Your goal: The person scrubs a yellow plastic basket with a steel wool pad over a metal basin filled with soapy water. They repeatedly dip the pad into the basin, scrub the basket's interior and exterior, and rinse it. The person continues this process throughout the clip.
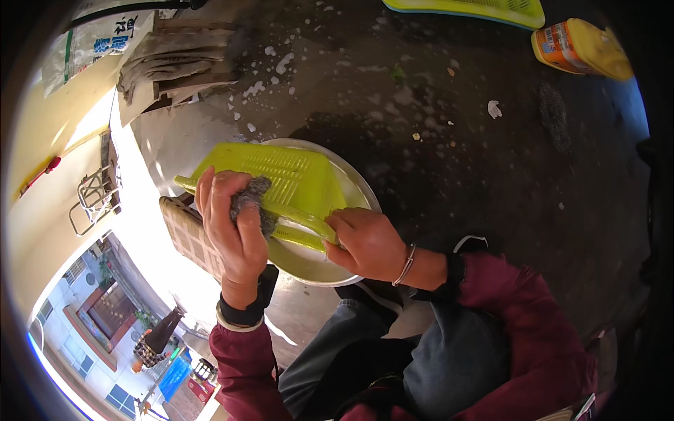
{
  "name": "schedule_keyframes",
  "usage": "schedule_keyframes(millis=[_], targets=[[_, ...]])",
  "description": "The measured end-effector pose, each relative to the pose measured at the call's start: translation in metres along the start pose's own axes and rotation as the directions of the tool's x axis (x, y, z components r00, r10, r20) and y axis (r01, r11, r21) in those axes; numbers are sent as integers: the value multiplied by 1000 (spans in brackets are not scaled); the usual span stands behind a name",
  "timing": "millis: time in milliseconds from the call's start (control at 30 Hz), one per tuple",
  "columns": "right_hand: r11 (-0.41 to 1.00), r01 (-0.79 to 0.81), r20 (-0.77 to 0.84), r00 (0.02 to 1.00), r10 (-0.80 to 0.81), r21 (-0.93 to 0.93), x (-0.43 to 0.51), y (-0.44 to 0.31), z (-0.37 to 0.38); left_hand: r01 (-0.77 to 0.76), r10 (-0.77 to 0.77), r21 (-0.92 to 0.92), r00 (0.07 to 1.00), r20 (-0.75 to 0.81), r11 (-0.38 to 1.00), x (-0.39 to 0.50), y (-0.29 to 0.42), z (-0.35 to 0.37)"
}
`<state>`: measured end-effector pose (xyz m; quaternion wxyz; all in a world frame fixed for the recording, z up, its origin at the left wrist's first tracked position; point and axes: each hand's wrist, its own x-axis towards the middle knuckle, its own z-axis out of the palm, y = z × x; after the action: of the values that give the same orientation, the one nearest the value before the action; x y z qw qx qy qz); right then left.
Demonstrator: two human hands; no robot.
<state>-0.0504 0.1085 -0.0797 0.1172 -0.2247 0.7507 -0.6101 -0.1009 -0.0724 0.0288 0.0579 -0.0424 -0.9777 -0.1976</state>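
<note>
A yellow-green slotted plastic basket (316, 184) is tilted over a round metal basin (363, 184) that stands on the floor. My left hand (231, 226) grips a grey steel-wool scourer (251, 202) and presses it against the basket's rim. At the near corner, my right hand (368, 242) pinches that same rim between thumb and fingers. Pale, cloudy liquid (295, 260) shows inside the basin below the basket. The far side of the basin is partly hidden by the basket.
Foam spots dot the wet floor (421, 173). A yellow jug (584, 50) and another green basket (474, 9) lie at the top right, near a dark mesh pad (553, 118). Left are a checked seat (189, 237) and a cloth-draped wooden stool (174, 63). A person (152, 344) stands outside.
</note>
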Motion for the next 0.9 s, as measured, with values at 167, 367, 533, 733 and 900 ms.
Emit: schedule_keyframes(millis=[167, 367, 533, 733, 900], targets=[[990, 141, -36, 990, -140, 32, -3, 8, 12, -448, 418, 98, 880, 227, 889, -18, 43, 22], [995, 29, 126, 991, -41, 97, 18, -6, 10, -369, 376, 281, 926, 29, 886, -29, 22, 18], [996, 35, 106, 993, -44, 87, 30, -11, 9, -33, 21, -36, 957, -289, 999, -7, 13, 15], [995, -85, 113, 991, 78, 57, 12, -12, 4, 20, -27, -62, 993, -114, 998, -14, 10, 18], [992, 51, 96, 993, -63, 116, 6, 4, 12, -340, 332, 253, 940, 72, 906, -29, 43, 37]])
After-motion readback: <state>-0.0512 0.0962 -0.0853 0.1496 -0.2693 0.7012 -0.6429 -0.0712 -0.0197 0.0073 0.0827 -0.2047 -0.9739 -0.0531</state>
